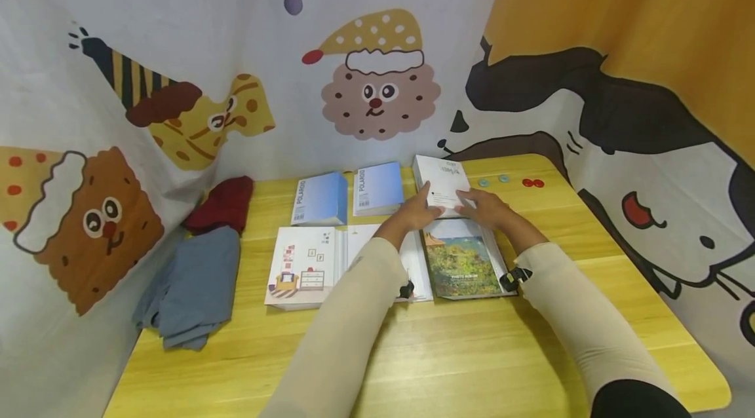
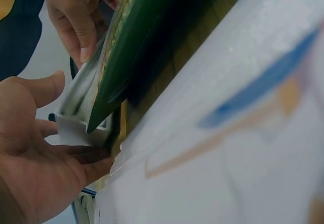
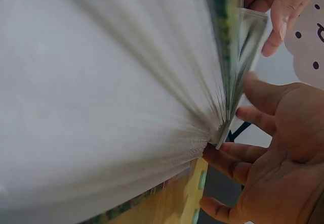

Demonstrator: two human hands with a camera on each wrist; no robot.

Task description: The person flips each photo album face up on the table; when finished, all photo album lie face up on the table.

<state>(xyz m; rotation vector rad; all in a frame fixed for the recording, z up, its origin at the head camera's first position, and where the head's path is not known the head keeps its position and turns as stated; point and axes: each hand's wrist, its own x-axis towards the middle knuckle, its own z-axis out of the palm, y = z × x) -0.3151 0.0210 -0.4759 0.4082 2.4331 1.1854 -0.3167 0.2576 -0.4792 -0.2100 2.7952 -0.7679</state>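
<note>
I have both hands on the white booklet (image 1: pixel 442 185) at the far side of the yellow table (image 1: pixel 472 339), just beyond the landscape-cover photo album (image 1: pixel 463 264). My left hand (image 1: pixel 420 211) lies on its near left corner with fingers fairly straight, touching rather than clenching; my right hand (image 1: pixel 489 207) meets its near right edge the same way, fingers relaxed, nothing pinched that I can see. The wrist views are too close and blurred to confirm more. To do this well, I judge I should keep both palms low and even, so the booklet slides square and does not skew toward the two blue Polaroid albums (image 1: pixel 348 196) to its left or nudge the coloured buttons (image 1: pixel 510 180) to its right.
</note>
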